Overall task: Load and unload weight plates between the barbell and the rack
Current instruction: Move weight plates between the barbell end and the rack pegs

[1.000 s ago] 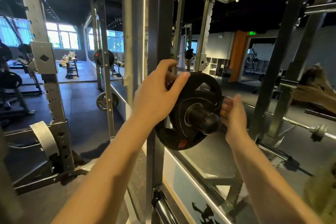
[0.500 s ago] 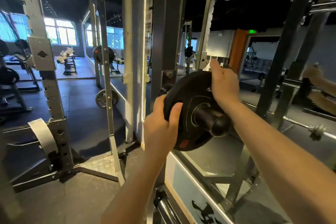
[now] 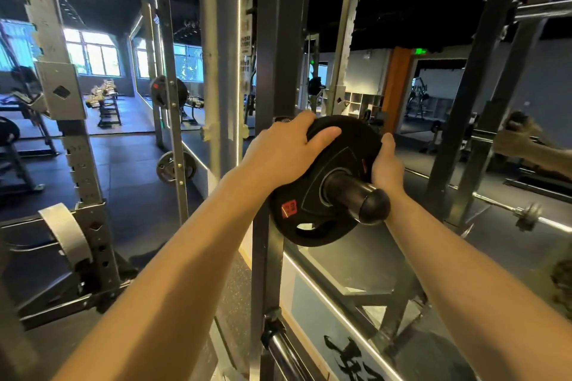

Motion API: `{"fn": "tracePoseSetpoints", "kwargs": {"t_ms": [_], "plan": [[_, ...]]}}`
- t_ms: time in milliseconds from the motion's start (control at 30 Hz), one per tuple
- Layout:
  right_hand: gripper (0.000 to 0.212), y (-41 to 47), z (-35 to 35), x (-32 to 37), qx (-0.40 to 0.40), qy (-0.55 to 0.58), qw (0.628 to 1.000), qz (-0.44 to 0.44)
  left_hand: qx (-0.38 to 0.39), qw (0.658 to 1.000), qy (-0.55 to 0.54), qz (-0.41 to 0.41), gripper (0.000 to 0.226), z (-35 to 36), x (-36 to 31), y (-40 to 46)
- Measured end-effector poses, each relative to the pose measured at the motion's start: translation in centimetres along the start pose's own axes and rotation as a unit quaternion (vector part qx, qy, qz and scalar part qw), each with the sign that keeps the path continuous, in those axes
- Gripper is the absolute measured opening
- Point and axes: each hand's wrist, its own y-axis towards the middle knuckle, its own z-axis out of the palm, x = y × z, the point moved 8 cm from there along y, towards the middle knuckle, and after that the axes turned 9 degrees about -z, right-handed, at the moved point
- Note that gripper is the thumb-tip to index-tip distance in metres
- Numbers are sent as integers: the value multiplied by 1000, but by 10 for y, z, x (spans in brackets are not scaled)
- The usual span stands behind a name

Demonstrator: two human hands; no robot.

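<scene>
Plate: we see a small round black rubber weight plate with grip cut-outs and a red label on its lower left face, threaded on a thick dark cylindrical storage peg that points toward us from the dark steel rack upright.
Left hand: our left hand lies over the plate's upper left edge, thumb on the near face, fingers curled over the rim; it grips the plate.
Right hand: our right hand holds the plate's right edge, thumb pointing up along the rim, the other fingers hidden behind the plate, so we cannot tell exactly how they lie.
Plate position: it sits tilted on the peg, close against the upright, and the peg's rounded end sticks out past the plate face.
Lower peg: a shiny chrome peg juts from the same upright near the floor.
Mirror: the wall mirror to the right of the upright reflects a hand, rack posts and a barbell end.
Left side: a grey perforated rack post stands on the dark rubber floor; beyond it a grey metal plate leans upright by a thin post.
</scene>
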Motion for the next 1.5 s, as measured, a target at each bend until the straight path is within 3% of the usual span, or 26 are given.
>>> {"fn": "tracePoseSetpoints", "kwargs": {"t_ms": [67, 133, 233, 267, 300, 367, 400, 500, 600, 700, 800, 900, 967, 1067, 1167, 1233, 1267, 1333, 1400, 1433, 1500], "plan": [[43, -4, -1, -6, 36, 10, 998, 51, -25, 1000, -2, 7, 44, -8, -4, -7], [44, -5, -8, 0, 46, -48, 997, 34, -64, 988, -138, -12, 43, -9, 9, -32], [40, -6, -8, 55, 28, -149, 977, -151, -9, 893, -438, -99, 59, 21, 41, -68], [38, -13, 1, 78, 52, -164, 961, -216, 20, 889, -444, -107, 68, 33, 45, -74], [35, -20, 15, 95, 96, -188, 941, -266, 29, 907, -408, -100, 76, 42, 46, -77], [30, -37, 47, 112, 205, -251, 890, -321, -3, 938, -333, -98, 81, 51, 55, -79], [33, -40, 58, 112, 237, -279, 869, -333, -20, 937, -332, -104, 80, 53, 58, -78], [48, -35, 63, 108, 241, -287, 866, -332, -56, 946, -306, -93, 77, 52, 62, -77], [42, -25, 53, 96, 232, -216, 913, -258, -74, 967, -237, -65, 76, 36, 59, -65], [45, -15, 41, 73, 185, -178, 953, -161, -42, 974, -213, -65, 75, 19, 55, -47], [48, -15, 26, 42, 140, -52, 988, -36, -68, 982, -168, -59, 71, 6, 47, -32], [69, -16, 12, -11, 111, 52, 987, 100, -98, 977, -177, -72, 60, 9, 40, -29], [92, -21, 13, -50, 111, 125, 964, 208, -115, 968, -205, -88, 55, 12, 40, -30], [87, -24, 15, -70, 129, 168, 947, 242, -115, 968, -209, -80, 53, 10, 35, -27], [57, -14, -1, -52, 84, 93, 977, 171, -92, 979, -171, -59, 49, 8, 28, -21], [39, 1, -18, -6, 12, -38, 999, 6, -96, 980, -161, -63, 45, 7, 30, -19], [37, 3, -14, 27, 14, -74, 993, -89, -99, 979, -166, -69, 44, 7, 33, -19], [39, -11, 23, 82, 135, -133, 959, -210, -99, 976, -178, -78, 43, 8, 34, -19], [36, -29, 61, 101, 274, -216, 908, -232, -101, 976, -173, -79, 42, 7, 32, -19], [34, -32, 69, 102, 301, -243, 891, -236, -105, 977, -168, -78, 42, 6, 31, -20], [32, -30, 72, 100, 308, -236, 892, -231, -110, 978, -160, -74, 44, 6, 30, -21]]}}
